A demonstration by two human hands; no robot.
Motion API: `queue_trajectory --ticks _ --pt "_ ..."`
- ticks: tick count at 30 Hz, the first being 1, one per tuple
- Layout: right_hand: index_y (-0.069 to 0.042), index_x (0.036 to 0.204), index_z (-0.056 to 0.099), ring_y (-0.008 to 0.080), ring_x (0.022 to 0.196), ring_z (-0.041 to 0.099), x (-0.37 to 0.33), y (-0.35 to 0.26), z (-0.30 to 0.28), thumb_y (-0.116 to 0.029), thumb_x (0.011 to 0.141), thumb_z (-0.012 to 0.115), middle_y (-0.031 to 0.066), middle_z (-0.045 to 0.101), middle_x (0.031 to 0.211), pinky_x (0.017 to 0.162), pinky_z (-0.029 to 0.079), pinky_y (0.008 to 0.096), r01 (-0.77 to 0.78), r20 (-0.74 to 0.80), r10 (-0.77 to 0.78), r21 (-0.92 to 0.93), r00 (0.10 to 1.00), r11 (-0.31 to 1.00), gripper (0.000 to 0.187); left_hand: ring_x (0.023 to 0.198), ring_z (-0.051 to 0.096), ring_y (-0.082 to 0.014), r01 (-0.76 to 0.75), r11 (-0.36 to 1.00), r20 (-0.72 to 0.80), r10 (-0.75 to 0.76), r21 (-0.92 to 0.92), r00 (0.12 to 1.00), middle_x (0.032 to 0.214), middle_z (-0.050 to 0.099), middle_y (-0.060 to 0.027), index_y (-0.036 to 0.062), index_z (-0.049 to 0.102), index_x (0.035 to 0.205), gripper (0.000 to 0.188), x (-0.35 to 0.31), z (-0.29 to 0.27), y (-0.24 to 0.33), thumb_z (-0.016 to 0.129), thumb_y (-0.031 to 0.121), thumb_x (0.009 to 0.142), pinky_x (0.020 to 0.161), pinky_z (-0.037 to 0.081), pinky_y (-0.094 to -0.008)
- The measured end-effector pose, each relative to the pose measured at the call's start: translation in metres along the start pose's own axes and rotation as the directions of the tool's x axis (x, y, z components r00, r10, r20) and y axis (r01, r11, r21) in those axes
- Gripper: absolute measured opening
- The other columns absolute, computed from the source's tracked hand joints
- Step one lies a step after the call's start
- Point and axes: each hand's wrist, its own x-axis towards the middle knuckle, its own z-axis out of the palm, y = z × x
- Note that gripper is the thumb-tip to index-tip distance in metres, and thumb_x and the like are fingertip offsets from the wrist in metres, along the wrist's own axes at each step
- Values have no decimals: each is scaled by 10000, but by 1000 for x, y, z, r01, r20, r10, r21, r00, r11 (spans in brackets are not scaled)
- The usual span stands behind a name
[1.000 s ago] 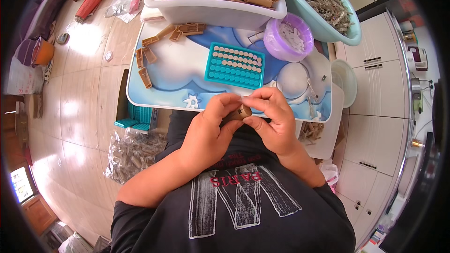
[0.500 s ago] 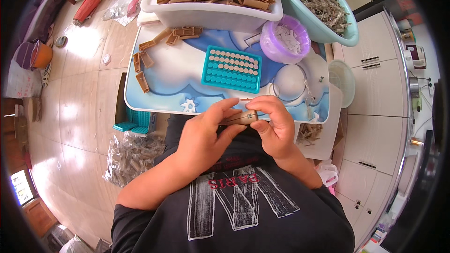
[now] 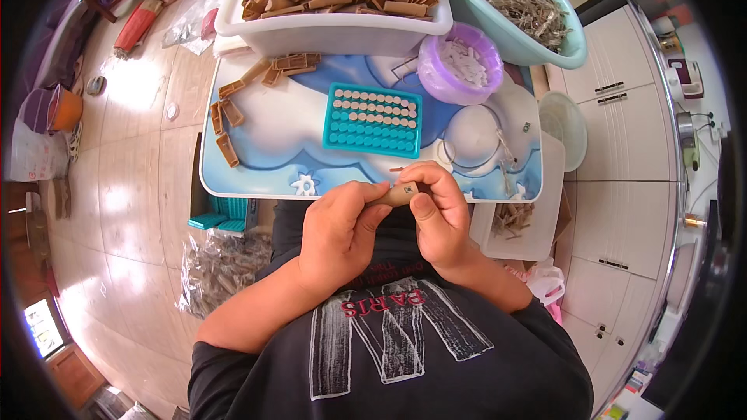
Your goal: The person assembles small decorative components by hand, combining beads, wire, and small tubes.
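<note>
Just off the near edge of the table, a tan tube-shaped plastic piece (image 3: 398, 195) is held between both hands. My left hand (image 3: 336, 225) pinches its left end between thumb and fingers. The thumb and fingers of my right hand (image 3: 440, 219) close around the right end, where a small dark spot shows on the face. Beyond the fingers sits a teal tray (image 3: 333, 137) with rows of small pale round ends standing in its far rows. A thin reddish-brown sliver (image 3: 398, 169) lies near my right fingertips.
Brown half-shells (image 3: 231, 112) lie along the table's left side. A white tub (image 3: 334, 37) heaped with brown shells stands at the back, beside a light teal basin (image 3: 577, 50) of thin glinting parts. A purple bowl (image 3: 447, 92) holds white pieces. Left below is a bag of tan pieces (image 3: 226, 264).
The dark slit along the tan piece no longer shows, and its end face has turned. My hands have shifted slightly left. The whole view has moved a little.
</note>
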Motion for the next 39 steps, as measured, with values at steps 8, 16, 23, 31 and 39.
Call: queue_trajectory --ticks 8,16,23,31,39 --pt "-10 1021 612 221 912 561 3 -10 -19 -128 859 615 114 581 964 811 439 301 -61 169 135 -384 976 921 200 779 594 -110 780 319 625 -470 -538 623 932 611 -60 11 539 1093 235 6 -4 -15 529 189 941 696 513 -252" --pt "-35 877 648 244 766 594 98 -34 -83 -72 795 630 96 603 843 665 477 327 41 -48 -132 -801 990 597 92 773 614 -132 810 55 694 -484 -584 533 954 621 -78 33 539 1144 265 18 -6 -20 555 177 922 717 512 -260" --pt "-67 796 670 281 825 589 148 -24 -101 -199 757 647 80 613 820 725 473 402 38 52 107 -991 993 126 140 784 618 -139 801 82 638 -558 -594 530 977 621 -75 45 546 1133 247 19 -2 -24 544 178 925 730 510 -267" --pt "-39 821 646 265 763 604 156 -23 -98 -152 771 628 84 624 827 661 471 366 -134 -83 150 -917 985 376 125 774 618 -139 778 73 618 -564 -623 548 957 624 -76 48 548 1118 232 22 -3 -29 539 177 926 720 512 -262" --pt "-60 860 658 268 762 613 147 -23 -99 -134 759 658 94 632 793 666 480 351 18 -36 -97 -862 995 506 125 819 606 -135 771 44 617 -570 -636 542 976 609 -61 48 547 1129 238 22 -1 -28 525 190 939 765 507 -274"
